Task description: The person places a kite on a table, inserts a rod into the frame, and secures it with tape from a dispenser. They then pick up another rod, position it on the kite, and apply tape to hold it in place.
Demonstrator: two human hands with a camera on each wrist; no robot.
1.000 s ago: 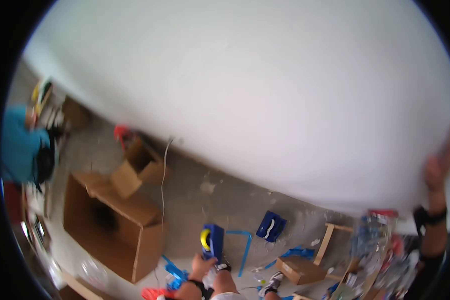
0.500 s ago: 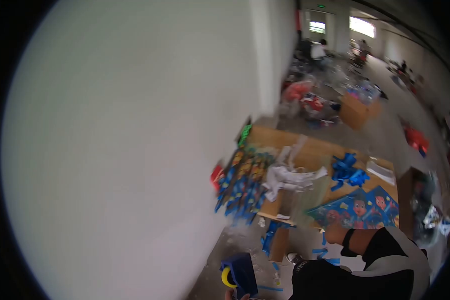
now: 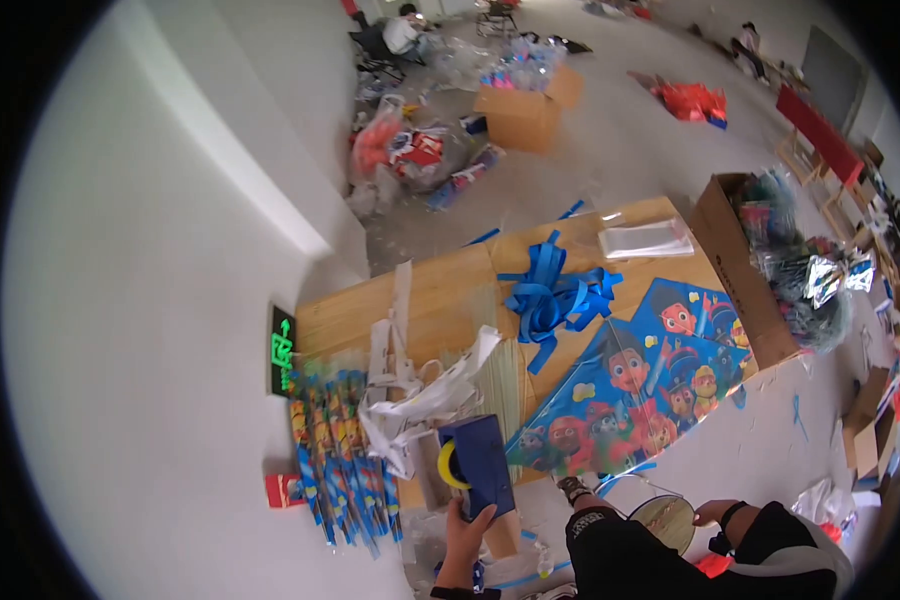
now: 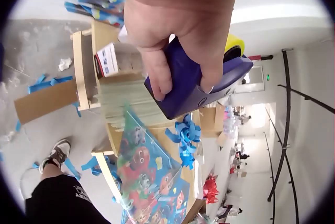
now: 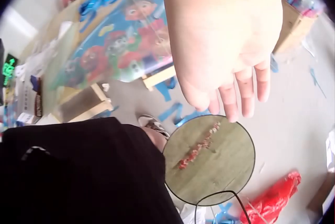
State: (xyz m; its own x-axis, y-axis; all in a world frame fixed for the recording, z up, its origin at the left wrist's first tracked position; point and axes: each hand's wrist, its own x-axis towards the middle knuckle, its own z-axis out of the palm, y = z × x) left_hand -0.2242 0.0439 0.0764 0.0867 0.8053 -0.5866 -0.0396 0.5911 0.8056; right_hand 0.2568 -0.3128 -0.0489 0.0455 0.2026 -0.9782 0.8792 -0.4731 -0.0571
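Observation:
My left hand grips a dark blue tape dispenser with a yellow roll in it, held up before the wooden table's near edge. In the left wrist view, the thumb and fingers curl over the dispenser's body. My right hand hangs low with its fingers extended and nothing in it, above a round stool seat. On the table lie blue printed sheets, a heap of blue strips, crumpled white strips and several rolled, patterned bundles.
A white wall runs along the left, with a green exit sign low against it. An open cardboard box full of plastic packs stands at the table's right end. Another carton and a seated person are farther back.
The head view has swung from the white wall to the table. My right hand, raised by the wall a second ago, is now down at my side. The dispenser stays in my left hand.

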